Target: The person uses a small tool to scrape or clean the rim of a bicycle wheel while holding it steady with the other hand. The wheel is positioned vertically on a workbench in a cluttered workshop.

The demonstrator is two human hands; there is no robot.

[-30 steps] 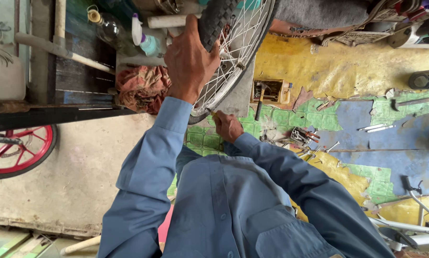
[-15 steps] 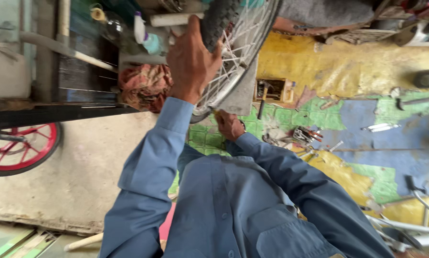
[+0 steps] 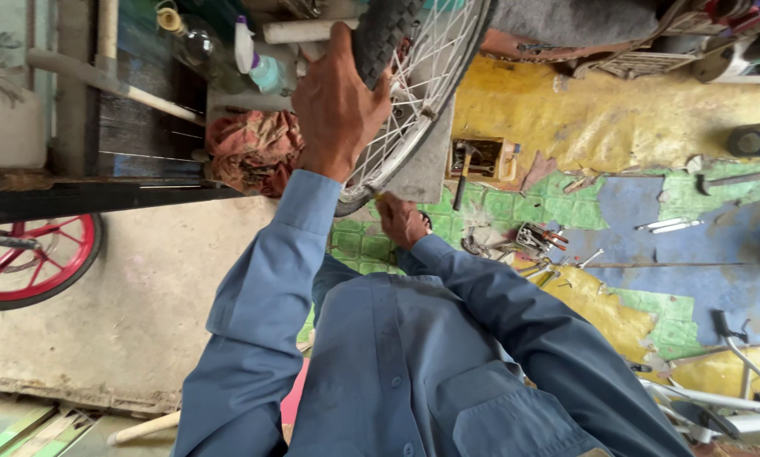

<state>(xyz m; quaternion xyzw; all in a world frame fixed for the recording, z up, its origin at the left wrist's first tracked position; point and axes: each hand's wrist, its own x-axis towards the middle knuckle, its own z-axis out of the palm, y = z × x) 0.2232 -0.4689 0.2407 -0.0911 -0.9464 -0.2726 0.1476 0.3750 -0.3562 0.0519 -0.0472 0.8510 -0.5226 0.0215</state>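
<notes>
A spoked bicycle wheel [image 3: 422,93] with a black tyre [image 3: 380,38] and a silver rim stands upright in front of me. My left hand [image 3: 337,101] reaches up in a blue sleeve and grips the tyre at its edge. Lower down, my right hand [image 3: 401,222] is at the bottom of the rim, fingers closed around a small tool with a yellowish tip [image 3: 378,196] that touches the rim. Most of that tool is hidden in the fist. My blue shirt fills the lower middle of the view.
A red-rimmed wheel [image 3: 29,262] lies at the left. A wooden cart [image 3: 101,182] holds bottles, a spray bottle [image 3: 253,59] and a reddish rag [image 3: 257,148]. Pliers and several loose tools [image 3: 536,241] lie on the patchy painted floor. A bicycle frame part [image 3: 735,372] is at the lower right.
Both hands stay where they were, the left on the tyre and the right at the rim. Only the view has shifted slightly.
</notes>
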